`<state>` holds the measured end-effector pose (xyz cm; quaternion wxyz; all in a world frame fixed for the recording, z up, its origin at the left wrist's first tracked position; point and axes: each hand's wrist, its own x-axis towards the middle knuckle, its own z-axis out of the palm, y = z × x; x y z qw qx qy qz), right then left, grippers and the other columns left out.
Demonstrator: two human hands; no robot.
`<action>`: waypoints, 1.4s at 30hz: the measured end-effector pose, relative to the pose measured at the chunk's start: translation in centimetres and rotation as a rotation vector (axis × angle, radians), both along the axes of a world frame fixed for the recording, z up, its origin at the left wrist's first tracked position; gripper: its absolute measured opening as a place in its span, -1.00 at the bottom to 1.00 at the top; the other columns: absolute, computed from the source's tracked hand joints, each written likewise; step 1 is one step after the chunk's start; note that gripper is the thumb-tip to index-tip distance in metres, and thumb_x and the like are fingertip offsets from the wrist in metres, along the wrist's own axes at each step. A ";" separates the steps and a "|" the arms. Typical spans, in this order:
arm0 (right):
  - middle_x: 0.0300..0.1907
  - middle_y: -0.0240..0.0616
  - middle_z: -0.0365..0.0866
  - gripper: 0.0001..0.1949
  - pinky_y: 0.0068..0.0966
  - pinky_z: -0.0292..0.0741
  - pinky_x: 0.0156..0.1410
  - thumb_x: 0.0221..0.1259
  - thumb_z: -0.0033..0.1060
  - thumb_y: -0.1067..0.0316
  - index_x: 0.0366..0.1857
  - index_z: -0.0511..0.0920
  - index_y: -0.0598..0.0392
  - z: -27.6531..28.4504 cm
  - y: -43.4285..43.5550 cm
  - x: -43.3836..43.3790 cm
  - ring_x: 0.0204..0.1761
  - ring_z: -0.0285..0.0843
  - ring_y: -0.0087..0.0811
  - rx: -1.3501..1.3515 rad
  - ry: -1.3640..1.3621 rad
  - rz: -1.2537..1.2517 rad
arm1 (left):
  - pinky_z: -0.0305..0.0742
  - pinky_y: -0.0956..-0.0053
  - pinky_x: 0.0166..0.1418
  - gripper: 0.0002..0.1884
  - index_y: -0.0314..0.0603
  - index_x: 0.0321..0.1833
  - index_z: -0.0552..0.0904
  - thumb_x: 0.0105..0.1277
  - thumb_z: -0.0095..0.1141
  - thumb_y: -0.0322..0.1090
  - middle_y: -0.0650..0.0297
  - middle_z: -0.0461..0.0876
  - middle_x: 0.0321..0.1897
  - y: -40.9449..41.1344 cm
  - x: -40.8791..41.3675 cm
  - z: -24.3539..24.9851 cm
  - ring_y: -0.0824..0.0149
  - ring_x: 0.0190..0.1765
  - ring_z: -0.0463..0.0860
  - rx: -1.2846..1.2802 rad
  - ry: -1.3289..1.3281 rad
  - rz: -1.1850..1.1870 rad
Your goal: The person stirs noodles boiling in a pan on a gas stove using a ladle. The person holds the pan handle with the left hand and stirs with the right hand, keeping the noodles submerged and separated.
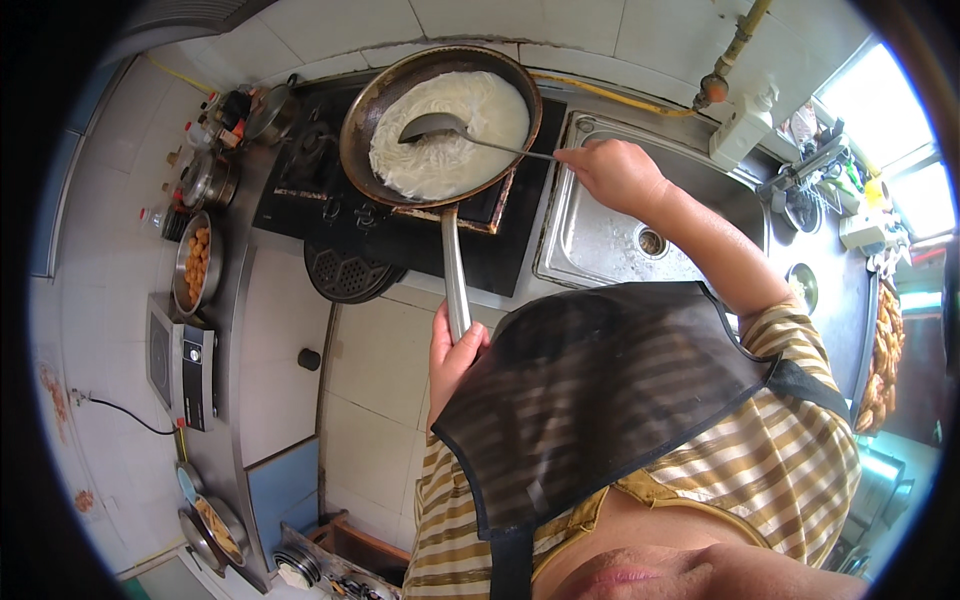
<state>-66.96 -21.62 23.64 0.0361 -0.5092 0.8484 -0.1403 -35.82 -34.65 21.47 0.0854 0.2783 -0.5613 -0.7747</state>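
Observation:
A large frying pan (352,142) sits over the right side of the black gas stove, filled with white noodles (420,161) in a cloudy, milky liquid. Around the end of its metal handle, close to the apron, my left hand (452,352) is closed. My right hand (615,174), above the edge of the sink, grips the long handle of a metal ladle (435,126). The ladle's bowl rests tilted on the noodles near the middle of the pan.
Right of the stove (300,217) is a steel sink (555,255), with a pump bottle (742,127) behind it. Lidded pots (210,180), a bowl of round orange-brown food (196,262) and an induction cooker (180,360) line the left counter. A tray of browned food (881,360) lies far right.

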 end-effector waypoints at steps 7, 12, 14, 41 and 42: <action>-0.20 -0.10 0.70 -0.68 -0.19 0.60 -0.06 0.36 -0.05 0.27 0.12 0.60 -0.09 0.2 0.2 -1.6 -0.16 0.67 -0.04 -0.121 0.081 -0.086 | 0.38 0.55 -0.02 -0.42 -0.21 0.46 0.12 0.45 0.00 -0.34 0.27 0.45 -0.31 -0.1 0.1 -0.3 0.46 -0.20 0.42 -0.022 -0.005 -0.013; -0.19 -0.06 0.70 -0.68 -0.18 0.60 -0.04 0.37 -0.05 0.25 0.12 0.59 -0.07 0.5 -0.2 -3.0 -0.14 0.66 -0.04 -0.234 0.098 -0.148 | 0.39 0.56 -0.06 -0.42 -0.20 0.46 0.15 0.43 0.02 -0.36 0.26 0.45 -0.31 0.1 0.0 -0.3 0.46 -0.21 0.42 -0.003 0.001 0.012; -0.19 -0.04 0.70 -0.68 -0.17 0.60 -0.04 0.36 -0.04 0.23 0.11 0.60 -0.05 0.5 -0.5 -3.5 -0.13 0.66 -0.03 -0.232 0.106 -0.176 | 0.39 0.57 -0.09 -0.42 -0.20 0.45 0.15 0.42 0.03 -0.36 0.27 0.44 -0.33 0.3 0.0 -0.2 0.47 -0.24 0.42 0.012 0.004 0.034; -0.57 -0.54 0.43 -0.66 -0.70 0.12 -0.55 0.38 0.08 0.27 0.18 0.58 0.06 2.1 -0.4 1.4 -0.59 0.18 -0.73 -0.231 -1.283 -0.329 | 0.28 0.64 -0.32 -0.44 -0.20 0.42 0.20 0.39 0.03 -0.39 0.34 0.38 -0.46 0.3 -0.2 0.1 0.54 -0.41 0.36 0.051 0.007 0.071; -0.58 -0.54 0.44 -0.67 -0.70 0.16 -0.53 0.38 0.08 0.27 0.16 0.60 0.06 2.2 -0.6 1.5 -0.59 0.20 -0.72 -0.227 -1.250 -0.330 | 0.28 0.65 -0.32 -0.45 -0.20 0.42 0.20 0.39 0.03 -0.39 0.34 0.38 -0.46 0.3 -0.2 0.2 0.54 -0.41 0.36 0.054 0.005 0.073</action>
